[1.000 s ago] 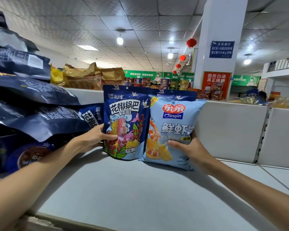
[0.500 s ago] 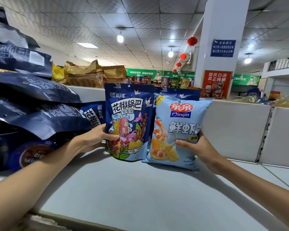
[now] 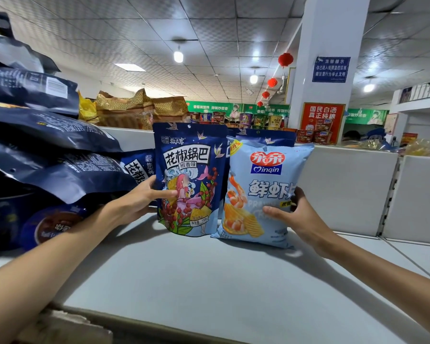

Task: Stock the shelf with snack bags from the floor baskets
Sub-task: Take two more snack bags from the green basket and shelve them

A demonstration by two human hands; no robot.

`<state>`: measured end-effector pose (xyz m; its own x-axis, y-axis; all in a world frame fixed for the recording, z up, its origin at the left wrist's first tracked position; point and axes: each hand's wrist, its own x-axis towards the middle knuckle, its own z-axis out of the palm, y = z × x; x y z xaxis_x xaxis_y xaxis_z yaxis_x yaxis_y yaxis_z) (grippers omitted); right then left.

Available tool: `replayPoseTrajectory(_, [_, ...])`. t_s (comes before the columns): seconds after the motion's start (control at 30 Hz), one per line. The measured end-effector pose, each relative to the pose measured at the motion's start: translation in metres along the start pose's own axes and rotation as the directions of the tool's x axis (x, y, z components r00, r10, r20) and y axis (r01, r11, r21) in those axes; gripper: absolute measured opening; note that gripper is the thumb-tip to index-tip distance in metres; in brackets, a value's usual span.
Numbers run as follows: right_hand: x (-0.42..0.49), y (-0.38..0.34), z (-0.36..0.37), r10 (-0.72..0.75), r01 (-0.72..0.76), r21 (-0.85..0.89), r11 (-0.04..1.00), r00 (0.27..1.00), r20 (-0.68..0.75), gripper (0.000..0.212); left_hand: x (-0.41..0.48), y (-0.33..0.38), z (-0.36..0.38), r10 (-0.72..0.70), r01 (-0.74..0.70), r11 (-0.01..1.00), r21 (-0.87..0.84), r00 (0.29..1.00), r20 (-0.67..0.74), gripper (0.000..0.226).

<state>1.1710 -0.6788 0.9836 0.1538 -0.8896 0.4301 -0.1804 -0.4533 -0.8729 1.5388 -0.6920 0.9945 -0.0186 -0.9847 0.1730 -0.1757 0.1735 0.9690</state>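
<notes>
Setting: shop aisle; you face a pale grey shelf (image 3: 209,281) with a white back panel (image 3: 345,184) behind it.
Left hand: your left hand (image 3: 137,202) grips the dark blue snack bag (image 3: 189,180) at its left edge, thumb across the front, fingers behind.
Right hand: your right hand (image 3: 296,217) clasps the light blue shrimp chip bag (image 3: 261,189) at its lower right, thumb on the front.
Count: two bags held, one per hand; a second dark blue bag (image 3: 263,136) peeks up behind them.
Orientation: both held bags stand upright, long axis vertical, printed fronts facing you, bottoms on the shelf, sides touching.
Left side: heap of dark blue bags (image 3: 47,150) lying flat, beside your left hand.
</notes>
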Motion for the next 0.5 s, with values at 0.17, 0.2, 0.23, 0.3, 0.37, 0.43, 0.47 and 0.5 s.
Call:
replayPoseTrajectory(0.17, [-0.005, -0.003, -0.005, 0.006, -0.006, -0.034, 0.999, 1.0, -0.003, 0.092, -0.003, 0.009, 0.007, 0.027, -0.026, 0.999, -0.022, 0.999, 0.018, 0.117])
replayPoseTrajectory(0.2, [-0.005, -0.003, -0.006, 0.006, -0.007, -0.036, 0.999, 1.0, -0.004, 0.092, -0.004, 0.009, 0.007, 0.035, -0.034, 0.999, -0.023, 0.999, 0.012, 0.118])
replayPoseTrajectory(0.23, [-0.006, -0.003, -0.006, 0.007, -0.007, -0.036, 0.999, 1.0, -0.003, 0.093, -0.005, 0.01, 0.008, 0.042, -0.042, 0.999, -0.027, 0.999, 0.007, 0.119])
replayPoseTrajectory(0.3, [-0.008, -0.002, -0.006, 0.005, -0.005, -0.038, 0.999, 1.0, -0.006, 0.095, -0.007, 0.01, 0.009, 0.053, -0.053, 0.998, -0.022, 0.999, -0.008, 0.123])
replayPoseTrajectory(0.37, [-0.009, -0.003, -0.006, 0.009, -0.01, -0.048, 0.999, 1.0, -0.012, 0.094, -0.01, 0.01, 0.009, 0.05, -0.05, 0.999, 0.009, 0.998, -0.034, 0.127])
replayPoseTrajectory(0.43, [-0.009, -0.004, -0.008, 0.012, -0.013, -0.071, 0.997, 1.0, -0.026, 0.095, -0.012, 0.01, 0.009, 0.066, -0.064, 0.997, 0.045, 0.997, -0.041, 0.128])
replayPoseTrajectory(0.47, [-0.009, -0.005, -0.009, 0.011, -0.014, -0.082, 0.996, 0.999, -0.034, 0.096, -0.015, 0.012, 0.011, 0.072, -0.069, 0.995, 0.072, 0.996, -0.044, 0.127])
replayPoseTrajectory(0.5, [-0.009, -0.005, -0.009, 0.015, -0.019, -0.088, 0.996, 0.999, -0.044, 0.097, -0.016, 0.012, 0.014, 0.088, -0.081, 0.992, 0.095, 0.994, -0.063, 0.125])
